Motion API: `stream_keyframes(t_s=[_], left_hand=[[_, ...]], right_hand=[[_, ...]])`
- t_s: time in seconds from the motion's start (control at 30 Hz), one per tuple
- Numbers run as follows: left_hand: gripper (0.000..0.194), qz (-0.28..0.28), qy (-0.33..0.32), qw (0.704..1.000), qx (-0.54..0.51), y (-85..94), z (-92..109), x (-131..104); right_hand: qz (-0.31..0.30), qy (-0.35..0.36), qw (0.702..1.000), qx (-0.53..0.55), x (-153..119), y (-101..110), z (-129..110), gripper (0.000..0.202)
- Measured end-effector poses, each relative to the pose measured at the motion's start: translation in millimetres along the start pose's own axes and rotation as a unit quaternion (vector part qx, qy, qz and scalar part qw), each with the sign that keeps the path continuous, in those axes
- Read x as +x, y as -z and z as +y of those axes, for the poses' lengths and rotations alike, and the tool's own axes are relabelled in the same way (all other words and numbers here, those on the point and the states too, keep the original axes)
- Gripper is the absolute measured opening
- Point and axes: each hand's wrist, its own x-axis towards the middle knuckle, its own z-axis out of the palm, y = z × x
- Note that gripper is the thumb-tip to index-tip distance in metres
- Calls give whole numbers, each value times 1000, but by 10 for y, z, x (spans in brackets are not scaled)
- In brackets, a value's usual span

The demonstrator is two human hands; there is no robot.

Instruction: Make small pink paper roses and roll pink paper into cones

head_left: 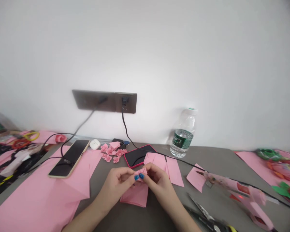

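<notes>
At the far left of the grey table, a ring-shaped orange handle (20, 143) and a yellow one (32, 136) lie among pink scraps and dark clutter, too blurred to sort out. Next come large sheets of pink paper (36, 199), with a pale-edged phone (69, 158) lying tilted across them and a white case (94, 144) just beyond its upper right corner. Above, a dark socket panel (103, 100) on the white wall has two cables plugged in. Right of the white case sits a loose cluster of small folded pink flowers (110, 152), then a red-edged phone (137, 157), face up. In front of that phone, the left hand (119, 182) is nearly closed, thumb and fingers pinching one side of a small folded pink piece (141, 171); the right hand (158, 178) pinches its other side just as closely, the two blue-nailed thumbs side by side. Below the piece lies a stack of pink squares (136, 196). Farther right are more pink slips (175, 170), a half-full water bottle (183, 138) standing near the wall, a lone pink square (196, 178), dark-handled scissors (207, 219), a pink glue gun (243, 191), and red and green craft pieces (284, 167) at the edge
</notes>
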Motion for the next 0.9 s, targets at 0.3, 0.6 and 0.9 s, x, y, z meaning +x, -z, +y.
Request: stream_keyframes(t_s=[0.3,0.6,0.9], left_hand=[[48,-23,53,997,-48,-31,32,0],[50,-33,81,994,-67,-47,42,6],[45,-30,52,996,-67,-65,36,3]], right_hand=[[21,22,1000,5,16,12,-60,42],[9,40,999,-25,-3,-18,-47,30],[52,213,947,-234,-59,-31,-144,16]])
